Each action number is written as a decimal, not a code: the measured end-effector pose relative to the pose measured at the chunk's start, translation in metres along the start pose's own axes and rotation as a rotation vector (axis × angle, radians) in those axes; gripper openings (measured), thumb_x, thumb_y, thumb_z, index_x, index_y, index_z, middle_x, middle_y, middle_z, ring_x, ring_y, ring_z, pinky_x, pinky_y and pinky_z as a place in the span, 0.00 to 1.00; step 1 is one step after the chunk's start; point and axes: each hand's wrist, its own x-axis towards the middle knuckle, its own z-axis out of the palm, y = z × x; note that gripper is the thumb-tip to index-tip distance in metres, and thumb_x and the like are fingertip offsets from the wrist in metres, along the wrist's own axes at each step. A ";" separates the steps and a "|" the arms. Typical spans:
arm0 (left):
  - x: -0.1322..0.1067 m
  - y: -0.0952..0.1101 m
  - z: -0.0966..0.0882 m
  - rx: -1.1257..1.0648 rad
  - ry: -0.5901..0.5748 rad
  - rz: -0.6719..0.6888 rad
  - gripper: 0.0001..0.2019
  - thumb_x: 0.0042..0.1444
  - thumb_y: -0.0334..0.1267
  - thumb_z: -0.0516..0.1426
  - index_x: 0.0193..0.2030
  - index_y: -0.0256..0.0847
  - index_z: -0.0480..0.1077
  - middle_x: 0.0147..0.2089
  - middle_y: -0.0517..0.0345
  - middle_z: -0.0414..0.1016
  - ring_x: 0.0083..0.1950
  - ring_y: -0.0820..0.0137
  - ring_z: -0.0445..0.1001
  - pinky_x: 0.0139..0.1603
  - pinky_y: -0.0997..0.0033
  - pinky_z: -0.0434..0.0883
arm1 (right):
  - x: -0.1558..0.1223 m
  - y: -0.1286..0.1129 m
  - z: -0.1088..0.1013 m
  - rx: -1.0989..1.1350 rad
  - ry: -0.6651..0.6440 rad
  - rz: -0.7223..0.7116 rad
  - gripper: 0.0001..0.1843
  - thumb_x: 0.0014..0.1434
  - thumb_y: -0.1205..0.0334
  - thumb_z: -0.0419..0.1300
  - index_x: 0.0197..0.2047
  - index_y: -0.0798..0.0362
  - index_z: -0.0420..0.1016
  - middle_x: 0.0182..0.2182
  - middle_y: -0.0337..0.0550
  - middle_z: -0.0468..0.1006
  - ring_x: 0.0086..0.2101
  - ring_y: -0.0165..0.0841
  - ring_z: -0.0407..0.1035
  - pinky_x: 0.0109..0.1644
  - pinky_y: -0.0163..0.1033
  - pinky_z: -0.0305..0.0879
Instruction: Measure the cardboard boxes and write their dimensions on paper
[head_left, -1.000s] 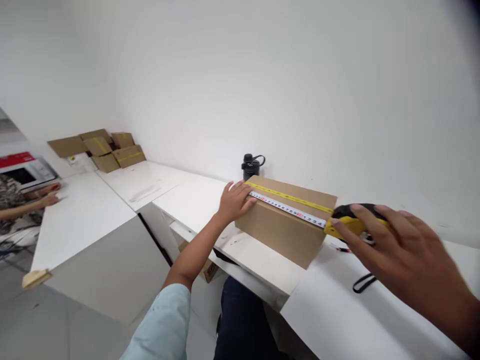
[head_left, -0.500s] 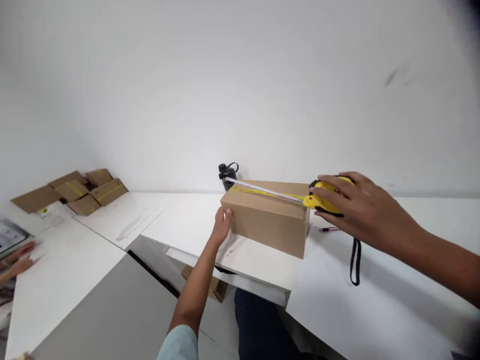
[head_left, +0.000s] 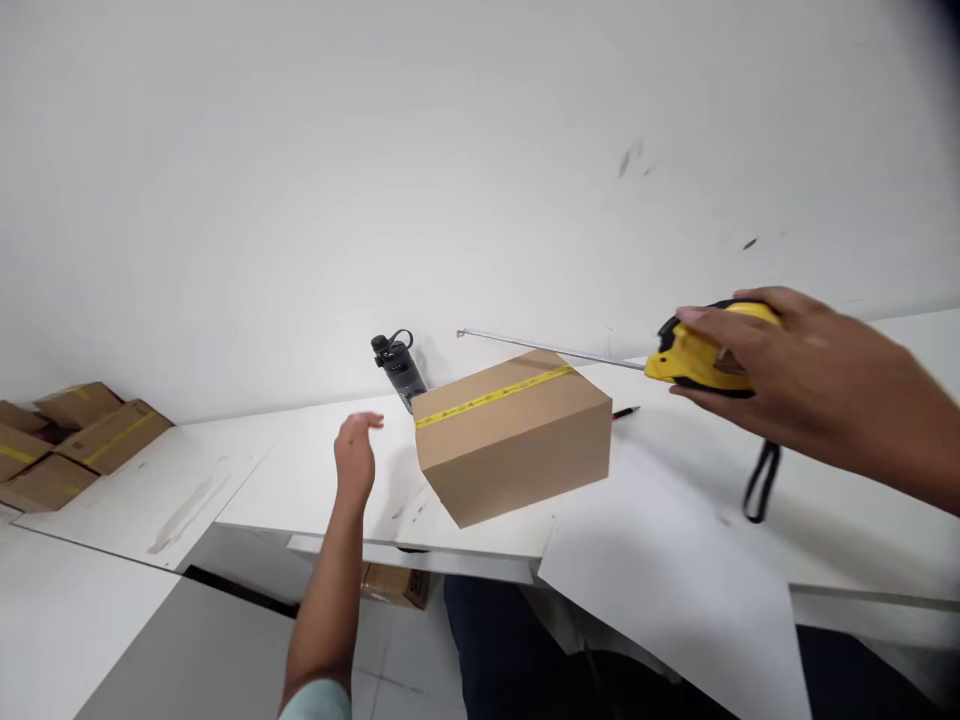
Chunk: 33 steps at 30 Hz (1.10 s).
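My right hand (head_left: 810, 370) grips a yellow and black tape measure (head_left: 709, 350), with its black wrist strap hanging below. The blade (head_left: 555, 350) is drawn out to the left above the box, its hooked end free in the air. A closed cardboard box (head_left: 517, 440) with yellow printed tape along its top sits on the white table. Off the box's left side, my left hand (head_left: 356, 460) is raised with nothing in it, its fingers loosely bent and apart from the box.
A dark water bottle (head_left: 401, 370) stands behind the box by the wall. A pen (head_left: 625, 412) lies at the box's right, near a large white sheet (head_left: 675, 580) overhanging the table edge. Several cardboard boxes (head_left: 112, 435) are stacked at far left; another box (head_left: 396, 584) is under the table.
My left hand has let go of the box and moved left. The tape measure has risen off the box, its blade lifted clear. The box now sits turned at another angle.
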 end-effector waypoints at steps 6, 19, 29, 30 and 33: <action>0.051 0.030 0.058 -0.156 -0.743 -0.152 0.33 0.59 0.57 0.62 0.67 0.44 0.68 0.74 0.46 0.70 0.70 0.54 0.74 0.68 0.57 0.72 | -0.025 -0.008 -0.041 -0.306 0.076 -0.243 0.10 0.74 0.53 0.60 0.50 0.47 0.80 0.56 0.41 0.85 0.62 0.46 0.67 0.43 0.52 0.60; 0.015 0.105 0.004 0.803 -0.793 -0.119 0.29 0.64 0.70 0.49 0.42 0.45 0.71 0.52 0.46 0.83 0.51 0.48 0.81 0.44 0.57 0.70 | -0.036 -0.031 -0.070 -0.372 0.039 -0.356 0.19 0.69 0.74 0.58 0.56 0.48 0.81 0.59 0.42 0.83 0.64 0.48 0.66 0.57 0.54 0.58; 0.047 0.158 0.125 0.696 -0.913 0.081 0.40 0.70 0.67 0.40 0.72 0.38 0.67 0.75 0.34 0.70 0.71 0.43 0.73 0.67 0.48 0.70 | -0.049 -0.048 -0.073 -0.407 -0.055 -0.306 0.27 0.62 0.75 0.63 0.64 0.54 0.76 0.58 0.46 0.84 0.64 0.56 0.67 0.52 0.55 0.63; 0.051 0.159 0.140 0.665 -0.903 0.069 0.38 0.73 0.63 0.39 0.71 0.38 0.68 0.74 0.35 0.71 0.70 0.46 0.75 0.66 0.50 0.71 | -0.050 -0.047 -0.074 -0.420 -0.050 -0.323 0.27 0.61 0.75 0.64 0.64 0.55 0.76 0.60 0.46 0.83 0.64 0.57 0.67 0.52 0.55 0.63; 0.058 0.159 0.178 0.619 -0.859 0.080 0.30 0.75 0.52 0.41 0.64 0.37 0.74 0.68 0.35 0.78 0.64 0.50 0.80 0.61 0.55 0.74 | -0.051 -0.043 -0.075 -0.467 -0.021 -0.388 0.26 0.60 0.76 0.65 0.62 0.54 0.78 0.66 0.43 0.78 0.65 0.57 0.67 0.53 0.55 0.65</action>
